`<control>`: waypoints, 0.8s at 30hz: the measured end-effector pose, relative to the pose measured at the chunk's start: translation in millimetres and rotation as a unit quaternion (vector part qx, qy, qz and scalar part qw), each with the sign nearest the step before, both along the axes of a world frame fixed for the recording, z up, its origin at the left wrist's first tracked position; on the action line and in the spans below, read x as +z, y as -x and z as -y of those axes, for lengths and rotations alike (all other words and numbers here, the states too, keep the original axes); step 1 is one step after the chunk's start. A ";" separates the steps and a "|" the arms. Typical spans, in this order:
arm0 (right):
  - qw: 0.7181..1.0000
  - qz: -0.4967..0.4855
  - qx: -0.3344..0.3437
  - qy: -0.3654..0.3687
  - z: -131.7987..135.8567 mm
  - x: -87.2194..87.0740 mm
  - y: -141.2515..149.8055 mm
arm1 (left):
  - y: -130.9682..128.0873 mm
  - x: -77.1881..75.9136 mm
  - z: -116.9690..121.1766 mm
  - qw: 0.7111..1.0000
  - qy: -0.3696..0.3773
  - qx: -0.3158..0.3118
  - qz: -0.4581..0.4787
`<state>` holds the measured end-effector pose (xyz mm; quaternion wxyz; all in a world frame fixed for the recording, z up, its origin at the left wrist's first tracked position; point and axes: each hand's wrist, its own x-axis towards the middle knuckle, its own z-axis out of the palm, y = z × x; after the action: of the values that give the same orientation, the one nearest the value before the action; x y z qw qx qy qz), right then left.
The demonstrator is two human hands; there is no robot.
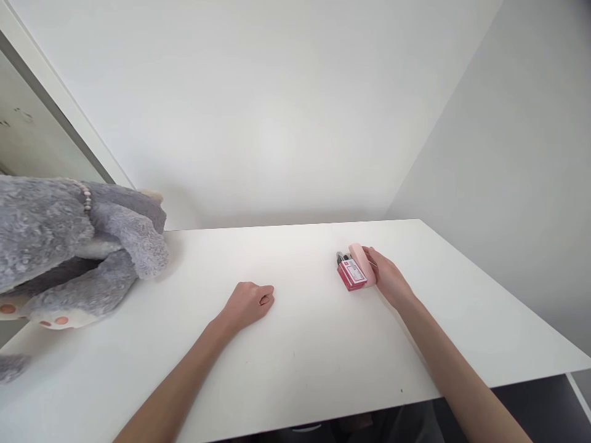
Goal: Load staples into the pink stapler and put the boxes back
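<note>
- Your right hand (386,277) is wrapped around a pink stapler (361,264), right of centre in the frame, with a small red box (351,275) touching it.
- Your left hand (249,303) rests loosely curled, holding nothing, on the white table (300,357).
- At left lies a grey plush toy (69,246).

You have a white table (323,369) in front of you, set into a corner where two plain pale walls (277,111) meet. On your far left a grey plush toy (69,246) lies on the tabletop, its pink-padded paws (50,320) towards you and a string of small beads (87,198) around it. Behind the toy you can see a dark-edged frame (55,107) running up the wall
</note>
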<state>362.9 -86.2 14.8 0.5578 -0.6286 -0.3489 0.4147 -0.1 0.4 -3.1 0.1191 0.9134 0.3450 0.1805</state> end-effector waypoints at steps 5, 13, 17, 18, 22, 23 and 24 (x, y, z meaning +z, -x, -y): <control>1.000 0.005 0.024 -0.007 -0.7 7.1 31.0 | 0.0 -0.4 0.1 1.000 -0.002 0.000 -0.004; 0.995 0.062 0.069 -0.024 -6.1 1.5 74.1 | -0.2 1.3 3.0 1.000 -0.010 -0.004 -0.011; 0.994 0.048 0.094 -0.017 -9.8 1.4 97.0 | -0.5 1.0 3.3 1.000 -0.015 0.000 -0.014; 0.995 0.031 0.093 -0.013 -10.1 3.1 103.4 | -0.9 0.8 3.4 1.000 -0.017 0.007 -0.010; 0.997 -0.041 0.061 0.012 -8.6 12.3 127.6 | -3.6 2.6 5.0 0.997 -0.021 0.063 0.029; 0.996 -0.060 0.062 0.017 -8.2 14.1 132.0 | -4.4 4.0 5.6 0.996 -0.021 0.078 0.040; 0.995 -0.074 0.063 0.021 -8.1 15.4 135.3 | -5.1 5.8 6.2 0.994 -0.021 0.091 0.050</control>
<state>227.7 -78.1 30.2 0.5413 -0.5847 -0.3365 0.5020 5.0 -5.8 2.7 0.1000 0.8702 0.4163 0.2438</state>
